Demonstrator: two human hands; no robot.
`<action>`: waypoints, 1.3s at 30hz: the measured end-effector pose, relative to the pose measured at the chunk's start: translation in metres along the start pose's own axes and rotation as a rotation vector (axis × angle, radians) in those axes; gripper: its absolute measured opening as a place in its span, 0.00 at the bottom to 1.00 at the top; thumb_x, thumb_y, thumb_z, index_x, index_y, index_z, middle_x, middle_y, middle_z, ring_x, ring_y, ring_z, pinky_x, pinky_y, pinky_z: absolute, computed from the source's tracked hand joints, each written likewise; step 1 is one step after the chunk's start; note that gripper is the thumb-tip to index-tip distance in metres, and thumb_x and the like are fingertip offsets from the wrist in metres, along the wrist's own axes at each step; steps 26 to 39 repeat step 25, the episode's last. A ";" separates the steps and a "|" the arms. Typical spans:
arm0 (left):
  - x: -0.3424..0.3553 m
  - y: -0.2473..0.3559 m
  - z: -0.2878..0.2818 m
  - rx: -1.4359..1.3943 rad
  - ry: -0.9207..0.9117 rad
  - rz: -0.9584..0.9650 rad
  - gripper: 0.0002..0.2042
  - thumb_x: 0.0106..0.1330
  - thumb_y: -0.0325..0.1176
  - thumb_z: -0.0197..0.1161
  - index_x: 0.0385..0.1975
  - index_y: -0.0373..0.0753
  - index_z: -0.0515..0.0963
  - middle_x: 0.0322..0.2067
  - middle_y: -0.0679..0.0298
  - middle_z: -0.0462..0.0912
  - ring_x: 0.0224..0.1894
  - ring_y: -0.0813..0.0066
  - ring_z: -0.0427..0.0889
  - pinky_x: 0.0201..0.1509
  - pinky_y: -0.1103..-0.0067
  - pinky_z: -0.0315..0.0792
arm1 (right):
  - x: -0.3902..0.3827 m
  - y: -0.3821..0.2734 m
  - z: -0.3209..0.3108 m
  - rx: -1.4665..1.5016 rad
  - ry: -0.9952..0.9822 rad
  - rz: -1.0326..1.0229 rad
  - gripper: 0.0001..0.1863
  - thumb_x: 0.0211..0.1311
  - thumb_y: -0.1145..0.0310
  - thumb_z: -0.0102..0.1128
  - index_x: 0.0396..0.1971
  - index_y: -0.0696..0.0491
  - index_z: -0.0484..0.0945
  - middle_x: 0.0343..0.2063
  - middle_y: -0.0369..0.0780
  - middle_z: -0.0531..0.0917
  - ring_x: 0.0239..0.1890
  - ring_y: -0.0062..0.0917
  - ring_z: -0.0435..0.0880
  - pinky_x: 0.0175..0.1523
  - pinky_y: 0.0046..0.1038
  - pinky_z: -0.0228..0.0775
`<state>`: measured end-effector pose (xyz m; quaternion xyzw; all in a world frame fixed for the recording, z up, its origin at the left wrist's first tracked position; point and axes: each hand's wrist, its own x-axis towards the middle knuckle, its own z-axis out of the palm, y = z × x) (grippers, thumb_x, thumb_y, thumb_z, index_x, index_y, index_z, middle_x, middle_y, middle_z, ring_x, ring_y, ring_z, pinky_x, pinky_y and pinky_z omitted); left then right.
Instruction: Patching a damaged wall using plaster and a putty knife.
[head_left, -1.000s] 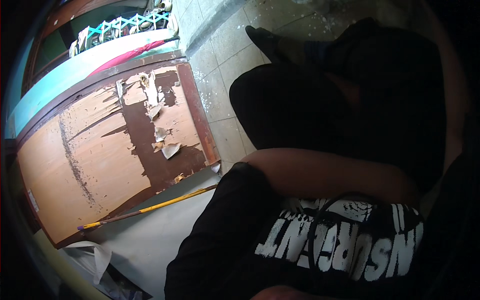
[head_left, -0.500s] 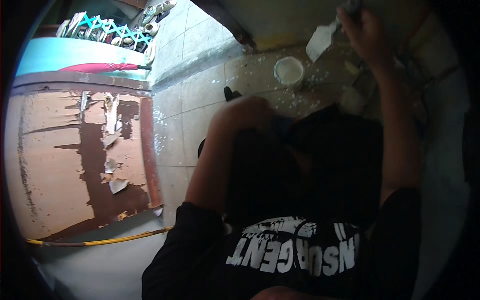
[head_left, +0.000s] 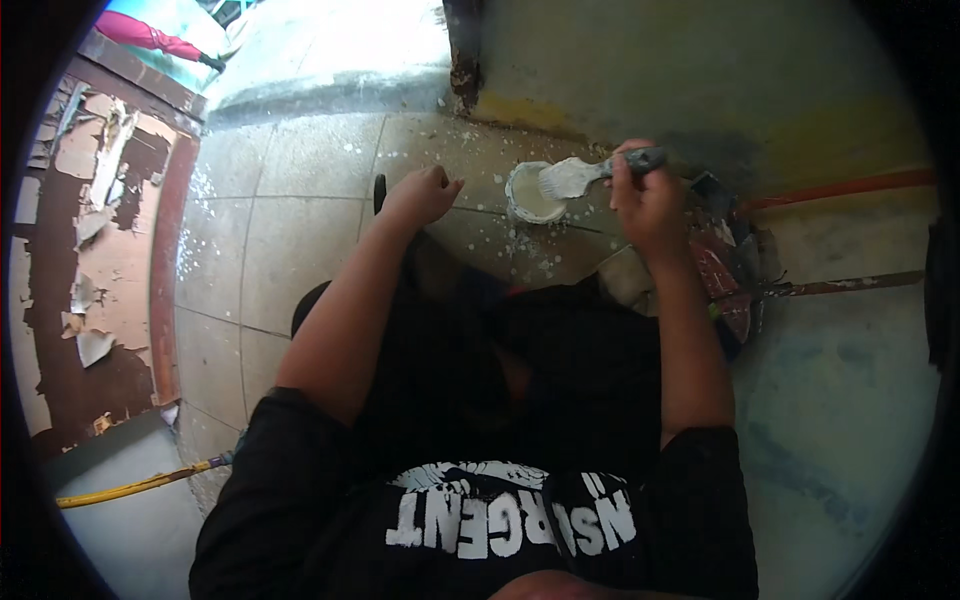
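My right hand grips a paintbrush by its paint-smeared grey handle. The white-coated bristles are over the right side of the rim of a small round tub, which holds pale, whitish paint. To the left of the tub, my left hand hangs above the floor with its fingers curled in. Nothing shows in it, and it stays apart from the tub. A dark, upright curved thing shows just left of that hand; I cannot make out its kind.
White drops speckle the tiled floor. On the left stands a door with peeling surface. A wall runs along the far and right side, with a dusty red strip. Cluttered scraps lie beside my right forearm. A yellow hose lies lower left.
My right hand has brought the brush from up near the wall down and left to the tub. My left hand has shifted away from my lap. The whole view has turned toward the right.
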<state>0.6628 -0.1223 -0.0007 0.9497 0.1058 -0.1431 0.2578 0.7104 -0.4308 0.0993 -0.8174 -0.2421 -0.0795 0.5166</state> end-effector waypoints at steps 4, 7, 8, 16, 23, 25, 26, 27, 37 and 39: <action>0.003 -0.001 0.004 -0.018 -0.012 0.037 0.23 0.68 0.51 0.53 0.40 0.33 0.82 0.41 0.44 0.84 0.47 0.46 0.82 0.53 0.59 0.74 | -0.004 -0.001 0.025 -0.143 -0.123 -0.131 0.09 0.67 0.64 0.58 0.39 0.55 0.74 0.20 0.44 0.79 0.22 0.39 0.81 0.31 0.36 0.72; 0.005 -0.003 0.005 -0.014 -0.040 0.049 0.24 0.68 0.51 0.53 0.40 0.33 0.82 0.41 0.43 0.84 0.47 0.46 0.82 0.52 0.58 0.74 | -0.005 -0.001 0.036 -0.245 -0.258 -0.028 0.10 0.67 0.63 0.58 0.39 0.54 0.74 0.20 0.45 0.79 0.23 0.41 0.82 0.31 0.37 0.72; 0.004 -0.004 0.006 -0.011 -0.046 0.054 0.24 0.68 0.51 0.53 0.40 0.32 0.81 0.40 0.43 0.84 0.47 0.45 0.82 0.52 0.58 0.74 | -0.005 0.001 0.038 -0.251 -0.257 -0.033 0.10 0.67 0.63 0.58 0.39 0.54 0.74 0.20 0.45 0.79 0.23 0.41 0.82 0.31 0.37 0.72; 0.006 -0.012 0.012 -0.020 -0.062 0.052 0.24 0.68 0.52 0.53 0.41 0.32 0.80 0.40 0.41 0.83 0.47 0.43 0.81 0.53 0.57 0.74 | 0.000 -0.012 0.020 -0.201 -0.078 -0.200 0.08 0.67 0.68 0.58 0.40 0.56 0.74 0.22 0.42 0.79 0.21 0.28 0.80 0.30 0.29 0.72; 0.006 -0.010 0.007 0.003 -0.078 0.050 0.24 0.68 0.52 0.53 0.41 0.33 0.80 0.42 0.42 0.83 0.47 0.43 0.82 0.53 0.57 0.74 | 0.002 -0.007 0.001 -0.076 0.019 0.016 0.08 0.68 0.68 0.57 0.39 0.57 0.75 0.24 0.41 0.79 0.24 0.24 0.79 0.32 0.27 0.72; 0.010 -0.001 0.002 0.003 -0.089 0.058 0.25 0.68 0.53 0.53 0.42 0.33 0.81 0.42 0.42 0.83 0.48 0.44 0.82 0.54 0.57 0.73 | 0.001 -0.009 -0.003 -0.112 -0.030 0.021 0.09 0.68 0.67 0.58 0.40 0.56 0.75 0.26 0.41 0.80 0.26 0.26 0.81 0.33 0.28 0.73; 0.010 -0.001 0.002 0.003 -0.089 0.058 0.25 0.68 0.53 0.53 0.42 0.33 0.81 0.42 0.42 0.83 0.48 0.44 0.82 0.54 0.57 0.73 | 0.001 -0.009 -0.003 -0.112 -0.030 0.021 0.09 0.68 0.67 0.58 0.40 0.56 0.75 0.26 0.41 0.80 0.26 0.26 0.81 0.33 0.28 0.73; 0.010 -0.001 0.002 0.003 -0.089 0.058 0.25 0.68 0.53 0.53 0.42 0.33 0.81 0.42 0.42 0.83 0.48 0.44 0.82 0.54 0.57 0.73 | 0.001 -0.009 -0.003 -0.112 -0.030 0.021 0.09 0.68 0.67 0.58 0.40 0.56 0.75 0.26 0.41 0.80 0.26 0.26 0.81 0.33 0.28 0.73; 0.010 -0.001 0.002 0.003 -0.089 0.058 0.25 0.68 0.53 0.53 0.42 0.33 0.81 0.42 0.42 0.83 0.48 0.44 0.82 0.54 0.57 0.73 | 0.001 -0.009 -0.003 -0.112 -0.030 0.021 0.09 0.68 0.67 0.58 0.40 0.56 0.75 0.26 0.41 0.80 0.26 0.26 0.81 0.33 0.28 0.73; 0.010 -0.001 0.002 0.003 -0.089 0.058 0.25 0.68 0.53 0.53 0.42 0.33 0.81 0.42 0.42 0.83 0.48 0.44 0.82 0.54 0.57 0.73 | 0.001 -0.009 -0.003 -0.112 -0.030 0.021 0.09 0.68 0.67 0.58 0.40 0.56 0.75 0.26 0.41 0.80 0.26 0.26 0.81 0.33 0.28 0.73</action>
